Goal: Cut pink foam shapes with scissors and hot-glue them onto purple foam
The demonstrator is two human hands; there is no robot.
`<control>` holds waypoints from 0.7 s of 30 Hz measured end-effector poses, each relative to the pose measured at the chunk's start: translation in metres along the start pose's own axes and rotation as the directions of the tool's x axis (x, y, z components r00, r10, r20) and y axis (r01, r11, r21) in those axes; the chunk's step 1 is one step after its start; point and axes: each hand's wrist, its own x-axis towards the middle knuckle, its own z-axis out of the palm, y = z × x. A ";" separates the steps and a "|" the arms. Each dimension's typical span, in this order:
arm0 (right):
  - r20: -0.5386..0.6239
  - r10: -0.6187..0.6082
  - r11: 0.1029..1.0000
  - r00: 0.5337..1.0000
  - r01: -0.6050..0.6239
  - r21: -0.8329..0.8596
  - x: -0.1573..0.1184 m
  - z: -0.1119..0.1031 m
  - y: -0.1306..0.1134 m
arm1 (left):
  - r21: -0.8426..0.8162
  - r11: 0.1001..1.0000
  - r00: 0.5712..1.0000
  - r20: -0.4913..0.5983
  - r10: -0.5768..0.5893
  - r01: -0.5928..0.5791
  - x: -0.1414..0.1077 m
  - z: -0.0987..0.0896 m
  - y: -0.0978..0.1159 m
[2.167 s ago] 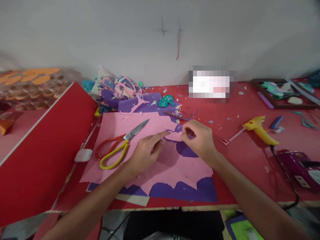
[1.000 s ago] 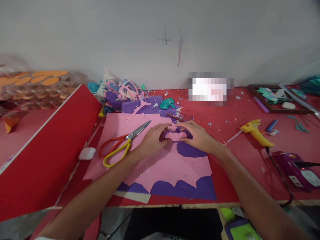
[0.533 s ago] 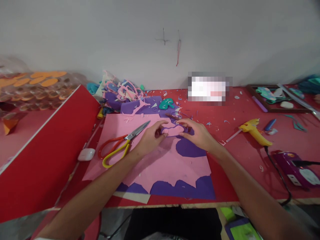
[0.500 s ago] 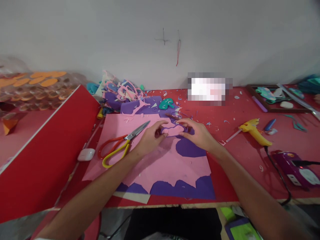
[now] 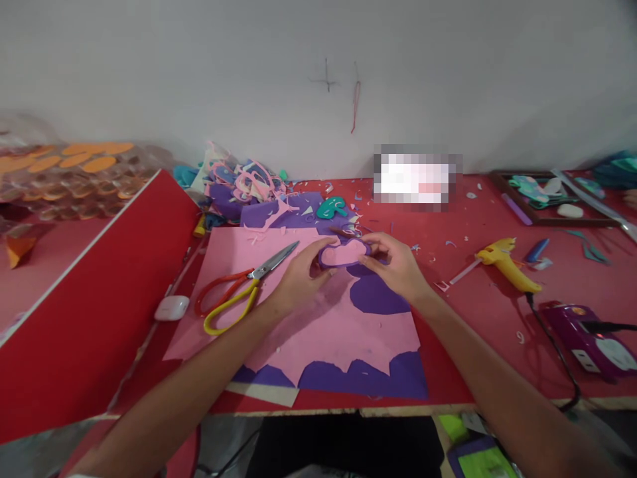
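Between my two hands is a small pink foam cutout (image 5: 345, 253) with a purple border, its flat pink face turned up. My left hand (image 5: 302, 269) pinches its left end, and my right hand (image 5: 395, 264) grips the right end between thumb and fingers. Below them lies a jagged-edged pink foam sheet (image 5: 318, 335) on top of a purple sheet (image 5: 381, 295). Scissors (image 5: 253, 282) with one red and one yellow handle rest on the pink sheet, left of my left hand, blades slightly crossed toward it.
A yellow glue gun (image 5: 512, 265) lies at right near a purple extension box (image 5: 592, 338). Foam scraps (image 5: 243, 182) are heaped behind, beside a teal cutout (image 5: 332, 208). A red board (image 5: 99, 305) leans at left, near a white case (image 5: 172, 308). A dark frame (image 5: 557, 218) stands back right.
The pink cutout and its purple border have been tilted and now line up, with purple showing all round. Both hands shifted slightly, the right one's fingers closing nearer the cutout's end.
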 end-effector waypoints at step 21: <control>0.117 0.036 0.980 0.992 -0.058 0.190 -0.004 0.004 -0.012 | -0.035 0.997 0.993 -0.088 -0.072 0.069 -0.002 0.007 -0.004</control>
